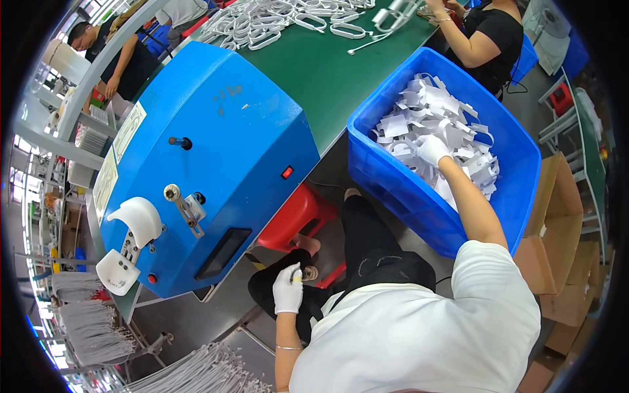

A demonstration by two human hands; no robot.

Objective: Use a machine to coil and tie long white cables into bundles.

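My right hand [432, 151], in a white glove, reaches into a large blue plastic bin [419, 190]. It touches a heap of thin white folded pieces [429, 105]; its fingertips blend into them, so their grip does not show. My left hand [287, 289], also gloved in white, is held above my lap with its fingers curled closed. A small yellowish spot shows at those fingers, too small to name. To the left stands a blue machine [216, 131] with a white curved guide [141, 219], a small roller arm [185, 208] and a dark display [223, 253].
Looped white cables [268, 26] lie on the green table [321, 85]. A red stool [298, 219] stands under its edge. Bundled white cables [203, 370] sit at lower left, cardboard boxes [553, 229] on the right. Two co-workers [488, 39] are at work across the table and at far left.
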